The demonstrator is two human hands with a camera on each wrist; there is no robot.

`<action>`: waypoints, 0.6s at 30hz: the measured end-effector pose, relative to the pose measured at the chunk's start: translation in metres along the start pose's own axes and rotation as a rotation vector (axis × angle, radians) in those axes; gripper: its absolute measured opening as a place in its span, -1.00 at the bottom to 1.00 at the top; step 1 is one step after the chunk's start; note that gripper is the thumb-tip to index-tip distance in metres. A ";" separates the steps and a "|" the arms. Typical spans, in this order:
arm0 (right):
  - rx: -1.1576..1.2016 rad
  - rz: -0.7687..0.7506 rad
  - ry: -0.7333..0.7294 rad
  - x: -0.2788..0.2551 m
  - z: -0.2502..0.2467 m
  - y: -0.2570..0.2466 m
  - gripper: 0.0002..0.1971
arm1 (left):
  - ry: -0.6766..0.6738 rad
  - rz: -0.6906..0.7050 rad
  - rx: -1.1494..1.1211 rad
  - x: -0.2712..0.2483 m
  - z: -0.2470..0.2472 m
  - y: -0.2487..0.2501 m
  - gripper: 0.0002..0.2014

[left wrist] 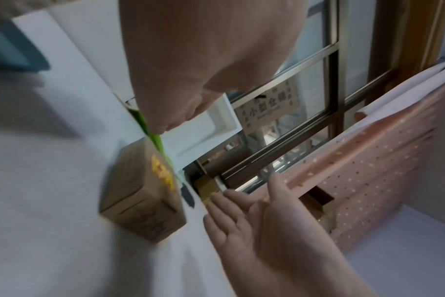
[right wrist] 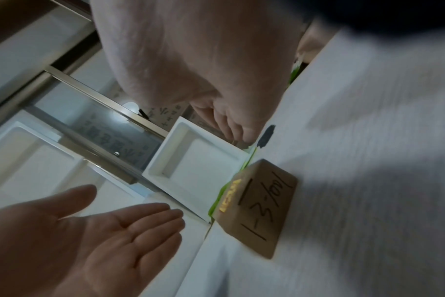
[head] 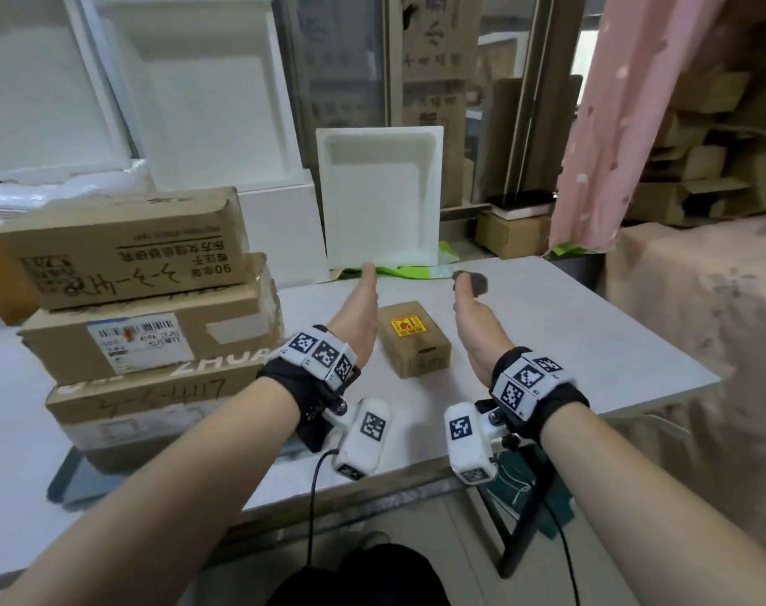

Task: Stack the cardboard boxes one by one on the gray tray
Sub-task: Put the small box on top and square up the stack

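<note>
A small cardboard box [head: 414, 338] with a yellow and red sticker sits on the white table [head: 569, 343]. It also shows in the left wrist view [left wrist: 142, 199] and the right wrist view [right wrist: 259, 209]. My left hand [head: 361, 299] is open just left of it, palm turned toward the box. My right hand [head: 470, 308] is open just right of it, palm facing in. Neither hand touches the box. At the left, several larger cardboard boxes [head: 154, 338] are stacked on the gray tray [head: 66, 476].
A white foam lid [head: 379, 199] leans upright behind the small box, over a green bag [head: 416, 271]. A small dark object [head: 479, 283] lies at the table's back. Foam boxes [head: 197, 102] stand behind the stack. A pink curtain [head: 612, 124] hangs right.
</note>
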State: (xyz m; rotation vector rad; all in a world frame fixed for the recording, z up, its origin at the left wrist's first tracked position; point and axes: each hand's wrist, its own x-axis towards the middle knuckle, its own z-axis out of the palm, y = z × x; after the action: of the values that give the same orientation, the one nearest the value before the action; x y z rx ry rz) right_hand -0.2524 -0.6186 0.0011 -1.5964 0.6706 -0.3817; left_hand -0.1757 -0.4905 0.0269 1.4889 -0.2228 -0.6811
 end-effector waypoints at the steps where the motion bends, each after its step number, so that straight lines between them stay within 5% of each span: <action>1: -0.018 0.018 -0.007 0.006 0.003 0.006 -0.18 | 0.001 -0.029 0.014 0.006 0.001 -0.011 -0.20; 8: -0.052 0.065 -0.042 0.020 0.022 0.034 -0.27 | -0.051 0.003 0.011 0.032 0.003 -0.064 -0.37; 18: -0.035 -0.056 -0.001 -0.015 0.020 -0.016 -0.26 | -0.147 0.163 0.023 -0.007 0.000 -0.013 -0.41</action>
State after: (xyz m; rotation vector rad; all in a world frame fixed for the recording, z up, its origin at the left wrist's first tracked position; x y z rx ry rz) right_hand -0.2488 -0.5933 0.0157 -1.6516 0.6357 -0.4122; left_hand -0.1850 -0.4860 0.0167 1.4262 -0.4613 -0.6581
